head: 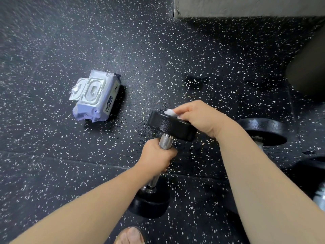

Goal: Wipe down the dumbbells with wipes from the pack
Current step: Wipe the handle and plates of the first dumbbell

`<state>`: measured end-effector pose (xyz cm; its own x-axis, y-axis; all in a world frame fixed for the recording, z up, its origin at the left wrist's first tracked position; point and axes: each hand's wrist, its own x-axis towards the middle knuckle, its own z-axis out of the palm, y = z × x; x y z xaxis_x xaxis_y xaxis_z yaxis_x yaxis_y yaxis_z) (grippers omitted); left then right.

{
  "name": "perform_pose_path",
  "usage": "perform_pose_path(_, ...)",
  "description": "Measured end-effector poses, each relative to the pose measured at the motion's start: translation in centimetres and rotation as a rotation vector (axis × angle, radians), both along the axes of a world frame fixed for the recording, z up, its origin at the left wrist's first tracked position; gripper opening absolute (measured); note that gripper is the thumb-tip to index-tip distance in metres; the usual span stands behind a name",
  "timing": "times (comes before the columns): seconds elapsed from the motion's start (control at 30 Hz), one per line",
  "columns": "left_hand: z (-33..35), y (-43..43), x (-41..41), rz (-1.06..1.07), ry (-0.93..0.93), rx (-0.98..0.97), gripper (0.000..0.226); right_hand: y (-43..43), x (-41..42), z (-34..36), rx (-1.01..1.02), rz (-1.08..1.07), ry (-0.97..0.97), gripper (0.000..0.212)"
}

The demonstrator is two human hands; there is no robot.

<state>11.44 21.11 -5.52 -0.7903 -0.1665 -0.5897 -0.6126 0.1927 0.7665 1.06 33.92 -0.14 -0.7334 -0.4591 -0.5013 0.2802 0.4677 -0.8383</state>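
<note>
A black dumbbell [168,126] with a knurled steel handle stands tilted, its lower head [149,205] down near the floor. My left hand [156,158] grips the handle just under the upper head. My right hand [198,117] presses a white wipe [170,112] onto the top face of the upper head; most of the wipe is hidden under my fingers. The pale purple wipes pack [97,96] lies on the floor to the left, its lid flipped open.
A second black dumbbell [263,132] lies on the speckled rubber floor to the right, behind my right forearm. Part of another dumbbell [319,197] shows at the right edge. A grey concrete block [246,7] sits at the top. My sandalled foot [131,235] is at the bottom.
</note>
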Motion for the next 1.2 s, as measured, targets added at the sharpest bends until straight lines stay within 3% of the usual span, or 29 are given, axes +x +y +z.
perform_pose_path(0.13, -0.1, -0.1, 0.0, 0.024, 0.004, 0.017, 0.025, 2.4, 2.0, 0.5, 0.094, -0.082, 0.052, 0.033)
perform_pose_path(0.33, 0.4, -0.7, 0.2, 0.032, 0.018, 0.057, 0.026, 0.3, 4.6, 4.0, -0.007, -0.002, 0.373, 0.031)
perform_pose_path(0.5, 0.5, -0.7, 0.3, 0.041, 0.021, 0.037, 0.027, -4.3, 1.1, 3.9, 0.044, 0.168, 0.257, 0.039)
perform_pose_path(0.6, 0.6, -0.3, 0.5, 0.029, 0.023, 0.041, 0.027, -5.1, -0.7, 3.0, 0.063, 0.222, 0.155, 0.033)
perform_pose_path(0.93, 0.3, -0.1, 0.4, -0.024, 0.043, -0.066, 0.023, 0.9, -0.1, -1.0, 0.178, -0.034, -0.044, 0.057)
perform_pose_path(1.2, 0.6, -0.2, 0.5, -0.059, 0.04, -0.069, 0.019, 1.8, 3.7, 2.7, 0.307, -0.136, 0.118, 0.044)
